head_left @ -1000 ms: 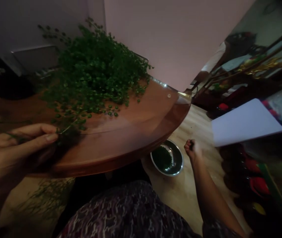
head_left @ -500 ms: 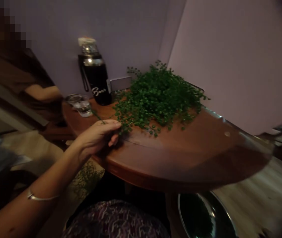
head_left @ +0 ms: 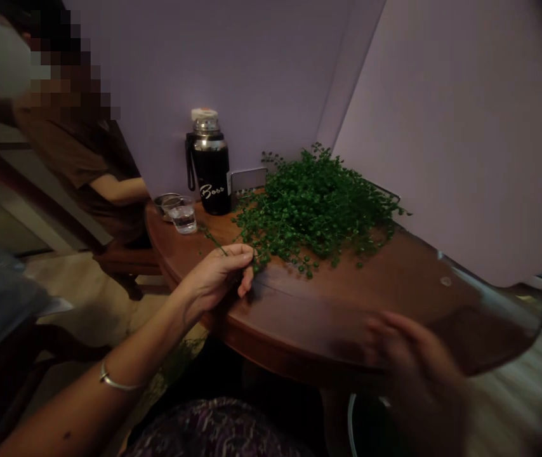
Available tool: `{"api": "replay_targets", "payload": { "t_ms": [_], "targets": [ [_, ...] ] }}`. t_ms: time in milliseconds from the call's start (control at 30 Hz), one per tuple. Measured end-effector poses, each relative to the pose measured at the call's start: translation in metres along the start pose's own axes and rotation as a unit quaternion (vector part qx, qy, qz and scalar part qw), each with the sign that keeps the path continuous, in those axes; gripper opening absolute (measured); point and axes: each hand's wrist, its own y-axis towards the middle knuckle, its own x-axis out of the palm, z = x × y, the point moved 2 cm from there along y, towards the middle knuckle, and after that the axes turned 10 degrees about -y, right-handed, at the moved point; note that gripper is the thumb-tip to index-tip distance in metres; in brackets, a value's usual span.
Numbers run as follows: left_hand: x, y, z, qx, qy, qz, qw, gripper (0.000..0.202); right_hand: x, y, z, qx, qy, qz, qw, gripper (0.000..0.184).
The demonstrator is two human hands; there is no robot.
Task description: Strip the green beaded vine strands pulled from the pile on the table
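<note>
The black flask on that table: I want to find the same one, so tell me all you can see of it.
The flask is a tall, upright cylinder with a black body, white script reading "Boss", a shiny steel collar and a pale top. A dark strap loop hangs on its left side in this view. It stands on a brown wooden table by the wall, with a clear glass of water to its left and a heap of small-leaved green sprigs to its right.

Wooden table [head_left: 328,304] bearing a leafy green heap [head_left: 313,206], black flask [head_left: 211,174], glass [head_left: 183,219], steel bowl [head_left: 164,203]
</note>
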Motion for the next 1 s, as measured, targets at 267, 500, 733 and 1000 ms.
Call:
{"api": "replay_targets", "payload": {
  "t_ms": [267, 500, 733, 1000],
  "targets": [
    [0.005, -0.012, -0.009, 0.012, 0.01, -0.042, 0.999, 0.017, 0.129, 0.033, -0.038, -0.086, 0.008, -0.177, 0.981, 0.023],
    [-0.005, -0.021, -0.001, -0.033, 0.12, -0.05, 0.991, 0.022, 0.122, 0.028, -0.042, -0.173, -0.147, -0.16, 0.961, 0.019],
    [-0.01, -0.021, 0.005, -0.087, 0.158, -0.147, 0.973, 0.017, 0.103, 0.024, -0.051, -0.104, -0.145, -0.28, 0.943, 0.026],
    [-0.012, -0.027, 0.0, -0.167, 0.063, -0.194, 0.965, 0.019, 0.092, 0.012, -0.04, 0.023, 0.045, -0.388, 0.92, 0.035]
  ]
}}
